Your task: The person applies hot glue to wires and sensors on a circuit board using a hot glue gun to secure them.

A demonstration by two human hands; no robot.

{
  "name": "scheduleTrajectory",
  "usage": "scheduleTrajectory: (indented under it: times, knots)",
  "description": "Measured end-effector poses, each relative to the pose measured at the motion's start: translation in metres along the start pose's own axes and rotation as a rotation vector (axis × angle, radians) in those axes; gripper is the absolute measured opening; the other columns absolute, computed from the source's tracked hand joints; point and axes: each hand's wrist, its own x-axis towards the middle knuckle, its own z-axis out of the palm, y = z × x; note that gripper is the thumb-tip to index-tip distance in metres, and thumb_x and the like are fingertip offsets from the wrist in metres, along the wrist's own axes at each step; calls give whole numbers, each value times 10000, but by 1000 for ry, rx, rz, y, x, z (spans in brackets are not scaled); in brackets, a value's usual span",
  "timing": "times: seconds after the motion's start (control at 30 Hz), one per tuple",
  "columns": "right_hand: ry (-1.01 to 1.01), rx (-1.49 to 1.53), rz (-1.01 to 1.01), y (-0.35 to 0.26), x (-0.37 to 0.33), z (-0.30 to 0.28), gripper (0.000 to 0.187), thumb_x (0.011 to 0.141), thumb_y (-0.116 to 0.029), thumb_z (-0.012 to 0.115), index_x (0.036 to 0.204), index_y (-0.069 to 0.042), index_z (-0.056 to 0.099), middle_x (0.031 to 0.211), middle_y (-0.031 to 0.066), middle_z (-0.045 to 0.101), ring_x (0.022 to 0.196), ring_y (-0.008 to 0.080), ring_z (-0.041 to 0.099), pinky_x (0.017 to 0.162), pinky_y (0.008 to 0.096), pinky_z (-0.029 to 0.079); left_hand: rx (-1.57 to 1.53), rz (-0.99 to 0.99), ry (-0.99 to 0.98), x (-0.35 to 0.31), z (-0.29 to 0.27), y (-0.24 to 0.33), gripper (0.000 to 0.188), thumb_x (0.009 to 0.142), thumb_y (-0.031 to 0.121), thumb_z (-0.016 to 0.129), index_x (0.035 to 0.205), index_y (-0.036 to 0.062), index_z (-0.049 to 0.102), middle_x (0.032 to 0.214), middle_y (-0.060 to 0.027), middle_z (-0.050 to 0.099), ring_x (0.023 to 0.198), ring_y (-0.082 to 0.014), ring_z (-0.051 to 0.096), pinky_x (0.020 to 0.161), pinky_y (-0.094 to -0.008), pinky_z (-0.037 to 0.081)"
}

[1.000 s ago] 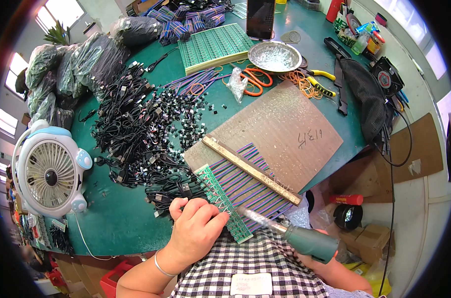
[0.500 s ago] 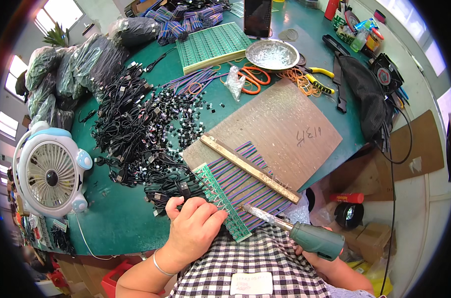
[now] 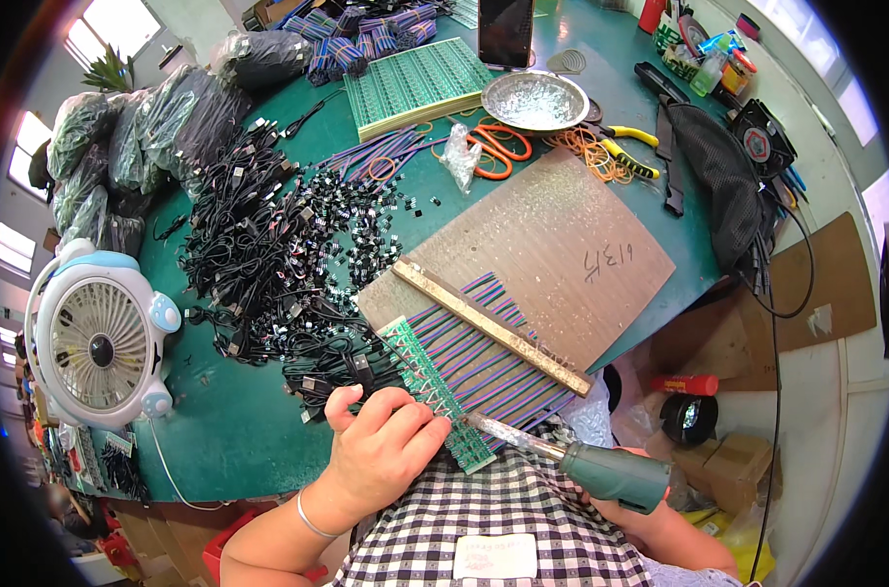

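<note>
A narrow green circuit board strip (image 3: pixel 427 377) lies at a slant near the table's front edge, with rows of blue, purple and dark wires (image 3: pixel 498 362) running off its right side. A wooden bar (image 3: pixel 493 328) lies across those wires. My left hand (image 3: pixel 381 445) bends over the strip's left side, fingers closed and tips at its lower half; what they pinch is hidden. My right hand (image 3: pixel 621 514), mostly covered, grips a soldering iron (image 3: pixel 616 474) by its dark green handle. The iron's tip meets the strip beside my left fingertips.
Under the wires is a brown board (image 3: pixel 562 235). Black cables (image 3: pixel 239 245) are heaped at left, near a white fan (image 3: pixel 102 347). Farther back are stacked green circuit boards (image 3: pixel 420 83), a metal bowl (image 3: pixel 535 101), orange scissors (image 3: pixel 503 147) and yellow-handled pliers (image 3: pixel 628 157).
The soldering iron has shifted a little left and down along the strip, its tip closer to my left fingertips. My left hand stays nearly in place.
</note>
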Motion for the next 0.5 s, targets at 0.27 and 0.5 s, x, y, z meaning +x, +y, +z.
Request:
scheduleTrajectory:
  times: [0.27,0.5]
  knots:
    - [-27,-182,-142,0,7,-2,339,720,-110,724,1017,6,611,946,107,684,831,187,673,754,290,528,1,7,9,3,3,-1,81,705,148,627,779,172,646,741,68,558,818,-115,538,952,-425,198]
    - [31,274,77,-4,7,2,254,755,-65,659,984,27,594,793,79,658,690,175,639,671,284,517,9,-18,-22,-2,-3,1,85,705,161,622,786,177,643,770,66,558,837,-116,540,947,-427,205]
